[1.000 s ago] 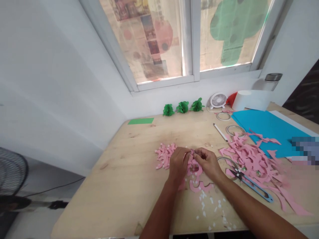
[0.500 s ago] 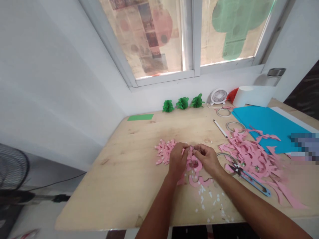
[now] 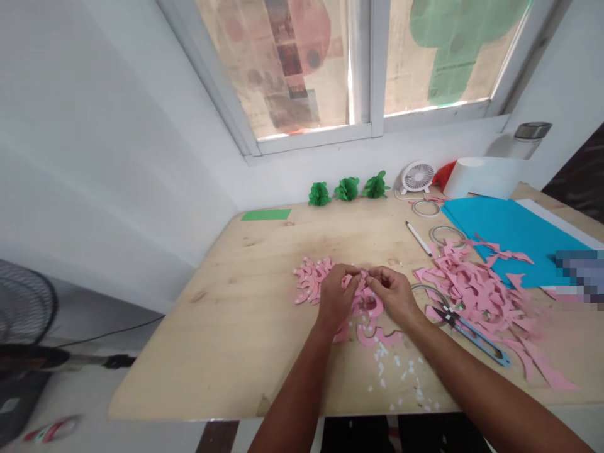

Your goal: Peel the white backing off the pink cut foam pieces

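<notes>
My left hand (image 3: 338,294) and my right hand (image 3: 392,292) meet over the middle of the wooden table, fingertips pinched close together. Between them is a small pink paper piece (image 3: 363,275), mostly covered by the fingers. Just left of my left hand lies a pile of curved pink cut-outs (image 3: 311,282) dotted with small white bits. More curved pink cut-outs (image 3: 375,335) rest below the hands, with tiny white scraps (image 3: 406,371) scattered toward the front edge. Blue-handled thread snips (image 3: 476,335) lie right of my right forearm.
Pink paper offcuts (image 3: 476,283) are heaped on the right, beside blue sheets (image 3: 514,236). Tape rolls (image 3: 447,236), a white pen (image 3: 418,238) and a small white fan (image 3: 418,177) stand or lie behind. Green paper ornaments (image 3: 348,189) and a green strip (image 3: 265,215) sit along the back.
The view has shifted slightly, so the table appears a little higher. Both hands stay together at the same spot, with only small finger movement around the pink paper piece.
</notes>
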Motion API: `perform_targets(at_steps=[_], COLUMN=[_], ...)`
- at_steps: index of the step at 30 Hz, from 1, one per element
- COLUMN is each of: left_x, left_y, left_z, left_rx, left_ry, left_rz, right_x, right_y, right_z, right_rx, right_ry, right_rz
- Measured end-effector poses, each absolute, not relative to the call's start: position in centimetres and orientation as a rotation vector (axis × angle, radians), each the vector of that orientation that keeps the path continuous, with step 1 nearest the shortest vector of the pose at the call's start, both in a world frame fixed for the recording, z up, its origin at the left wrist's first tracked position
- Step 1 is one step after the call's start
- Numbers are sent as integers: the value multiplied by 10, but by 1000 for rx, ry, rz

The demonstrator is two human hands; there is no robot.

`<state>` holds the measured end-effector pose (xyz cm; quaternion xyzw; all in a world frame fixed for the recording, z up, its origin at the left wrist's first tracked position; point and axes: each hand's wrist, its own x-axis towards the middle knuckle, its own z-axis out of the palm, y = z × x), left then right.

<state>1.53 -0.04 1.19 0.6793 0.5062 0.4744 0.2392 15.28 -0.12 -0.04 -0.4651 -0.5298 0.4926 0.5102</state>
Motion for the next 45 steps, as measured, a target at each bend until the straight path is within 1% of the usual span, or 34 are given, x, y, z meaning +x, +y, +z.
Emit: perform_targets(at_steps=[6, 13, 29, 45], left_x=[15, 18, 20, 18], left_y=[1, 0, 0, 1], left_z=[11, 8, 6, 6], left_rx=[1875, 1976, 1881, 1994], left_ry=[1400, 1405, 1418, 1472], left_rz=[1285, 1294, 1391, 1277], right_x=[152, 153, 152, 152], right_y=[-1, -1, -1, -1], right_z=[-2, -1, 0, -3], right_rx=[-1184, -1161, -1158, -1182], right_ry=[-1306, -1278, -1262, -1283], right_rz=[1136, 1150, 1142, 1137])
